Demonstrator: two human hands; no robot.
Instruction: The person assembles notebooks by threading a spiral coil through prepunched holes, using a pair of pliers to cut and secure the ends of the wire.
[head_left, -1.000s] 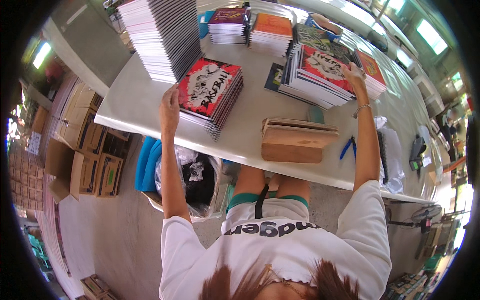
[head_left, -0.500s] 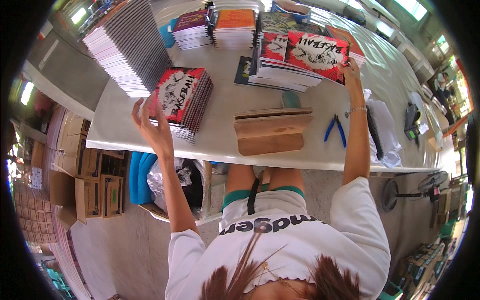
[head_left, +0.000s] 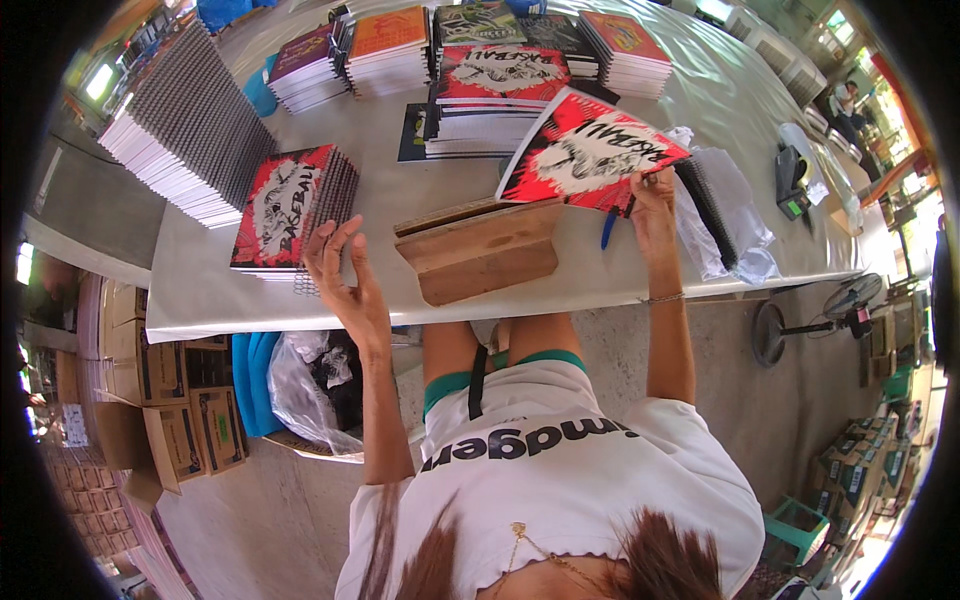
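Observation:
My right hand [head_left: 654,205] pinches the lower right corner of a notebook [head_left: 585,150] with a red, white and black cover, holding it tilted above the table. No coil shows on the edges I can see. My left hand [head_left: 345,275] is open, its fingers apart, just beside a stack of spiral-bound notebooks [head_left: 282,205] with the same red cover. Between my hands lies a wooden block with a raised ledge [head_left: 480,258]. Beyond it rises a pile of matching red-covered notebooks [head_left: 500,75]. The held notebook partly hides a blue-handled pair of pliers [head_left: 608,229].
At the left stands a tall stack of spiral-bound notebooks [head_left: 195,125]. Purple [head_left: 310,50], orange [head_left: 388,40] and other stacks line the back. Black coils [head_left: 708,210] rest on clear plastic at the right. Below the table are a plastic-lined box [head_left: 310,385] and a fan [head_left: 775,335].
My right hand has brought the notebook off the back pile, nearer to me and over the table. My left hand has moved from the red stack's left side to its right. The view has shifted.

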